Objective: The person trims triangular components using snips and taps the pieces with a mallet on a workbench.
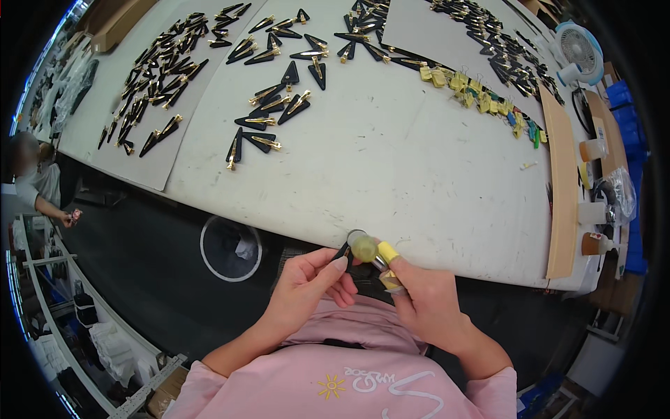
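Close to the table's front edge, my left hand (307, 278) pinches a black hair clip (342, 253) between thumb and fingers. Most of that clip is hidden by the fingers. My right hand (427, 297) is wrapped round a hand tool (363, 249) with a rounded, see-through yellow-green head, a grey end and a metal neck; its exact kind is unclear. A yellow cover (387, 251) sits on a fingertip of that hand. The tool's head is beside the clip; whether they touch, I cannot tell. Black triangular hair clips with gold prongs (294, 107) lie loose farther back on the white table (391, 167).
More clips lie on grey boards (157, 155) at left and far right. Yellow binder clips (460, 82) line a board's edge. Cardboard (560, 188), small bottles (593, 212) and a fan (578, 47) stand at right. A bin (231, 272) is below the edge; another person (47, 183) sits left.
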`<state>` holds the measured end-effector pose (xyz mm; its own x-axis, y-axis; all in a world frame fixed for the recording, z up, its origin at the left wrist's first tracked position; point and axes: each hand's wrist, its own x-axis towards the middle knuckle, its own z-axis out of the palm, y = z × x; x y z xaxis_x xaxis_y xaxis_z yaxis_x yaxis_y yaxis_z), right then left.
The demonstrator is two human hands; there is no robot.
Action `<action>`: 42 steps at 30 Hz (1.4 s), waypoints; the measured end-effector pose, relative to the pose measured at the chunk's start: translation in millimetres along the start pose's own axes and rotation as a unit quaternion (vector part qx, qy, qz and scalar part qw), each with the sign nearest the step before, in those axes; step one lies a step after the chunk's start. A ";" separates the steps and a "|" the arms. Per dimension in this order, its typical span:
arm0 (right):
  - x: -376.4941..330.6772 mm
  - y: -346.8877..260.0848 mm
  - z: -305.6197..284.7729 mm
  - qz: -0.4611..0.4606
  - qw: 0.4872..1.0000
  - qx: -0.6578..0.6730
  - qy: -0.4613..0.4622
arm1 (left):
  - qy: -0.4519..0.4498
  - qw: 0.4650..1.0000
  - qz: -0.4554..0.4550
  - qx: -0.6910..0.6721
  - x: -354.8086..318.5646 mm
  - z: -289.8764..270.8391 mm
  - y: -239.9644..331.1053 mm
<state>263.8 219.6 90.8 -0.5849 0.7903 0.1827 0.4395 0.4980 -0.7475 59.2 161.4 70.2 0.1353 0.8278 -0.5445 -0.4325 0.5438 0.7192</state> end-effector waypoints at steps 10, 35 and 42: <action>6.0 -2.6 -0.1 -0.016 0.996 -0.059 -0.064 | 0.026 1.000 -0.002 -0.008 -0.4 2.6 2.1; -26.3 5.7 -20.0 0.278 0.853 0.425 0.121 | -0.218 0.967 0.087 0.097 8.2 64.2 -6.5; -34.0 21.8 -20.8 0.289 0.843 0.435 0.130 | -0.226 0.954 0.160 0.112 20.5 74.9 -22.5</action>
<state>307.4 211.0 81.5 -0.2256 0.9191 -0.3230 -0.1332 -0.3575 -0.9243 138.4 176.4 75.2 0.4212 0.9038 -0.0759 -0.3211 0.2269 0.9195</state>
